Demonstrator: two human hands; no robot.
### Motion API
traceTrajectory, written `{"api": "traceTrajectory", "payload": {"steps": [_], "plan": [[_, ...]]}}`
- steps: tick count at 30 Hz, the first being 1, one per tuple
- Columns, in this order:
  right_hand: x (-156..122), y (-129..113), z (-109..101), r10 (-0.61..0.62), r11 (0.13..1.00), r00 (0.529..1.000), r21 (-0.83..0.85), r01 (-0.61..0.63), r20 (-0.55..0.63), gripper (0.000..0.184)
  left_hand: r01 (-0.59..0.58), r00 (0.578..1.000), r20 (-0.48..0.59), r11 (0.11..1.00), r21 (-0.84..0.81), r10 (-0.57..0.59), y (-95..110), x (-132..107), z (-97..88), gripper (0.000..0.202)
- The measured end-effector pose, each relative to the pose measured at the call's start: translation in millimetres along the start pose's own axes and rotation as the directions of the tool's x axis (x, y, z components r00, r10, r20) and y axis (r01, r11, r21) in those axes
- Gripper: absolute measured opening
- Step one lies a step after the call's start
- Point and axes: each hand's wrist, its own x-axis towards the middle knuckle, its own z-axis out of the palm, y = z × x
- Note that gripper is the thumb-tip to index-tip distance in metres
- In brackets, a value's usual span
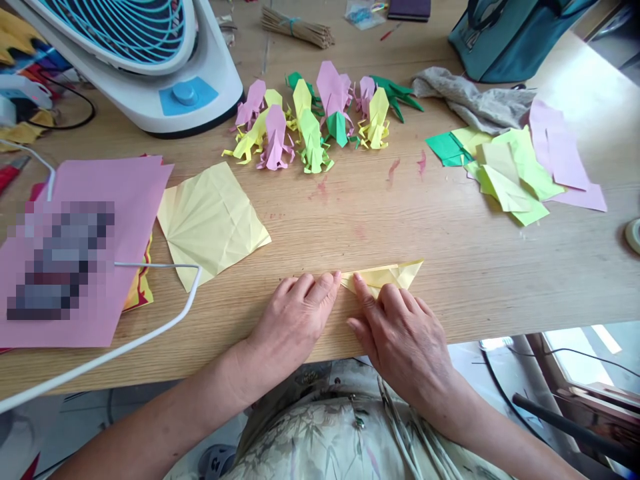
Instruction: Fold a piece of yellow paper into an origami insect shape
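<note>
A folded strip of pale yellow paper (395, 275) lies near the table's front edge, its pointed right end sticking up a little. My left hand (304, 315) is closed, with thumb and forefinger pinched at the paper's left tip. On the same paper my right hand (407, 330) presses down with its forefinger, the other fingers bent over the lower edge and the thumb held under them. Part of the strip is hidden beneath the right hand. To the left lies a creased yellow square sheet (215, 220), unfolded.
Several folded paper figures (313, 133) stand at the back middle. Loose coloured sheets (507, 167) lie at right beside a grey cloth (470, 100). A fan (195, 100), pink paper (135, 193) and a white cable (193, 293) occupy the left. A teal bag (505, 43) stands behind.
</note>
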Motion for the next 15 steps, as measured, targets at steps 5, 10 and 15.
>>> {"api": "traceTrajectory", "payload": {"steps": [5, 10, 15], "plan": [[1.2, -1.0, -1.0, 0.003, 1.0, 1.0, 0.008, -0.003, 0.012, 0.053, 0.017, 0.999, -0.032, 0.998, -0.059, -0.019, -1.2, 1.8, -3.8, 0.052], [2.3, -0.5, -0.8, 0.008, 1.0, 1.0, 0.018, -0.008, 0.011, 0.052, 0.004, 1.0, -0.03, 0.999, -0.041, -0.006, 1.9, 6.3, -7.3, 0.051], [1.5, 0.9, 0.7, -0.002, 1.0, 1.0, 0.021, 0.002, -0.004, 0.053, -0.023, 0.997, -0.076, 0.999, -0.025, 0.021, 5.0, 10.6, -8.6, 0.048]]}}
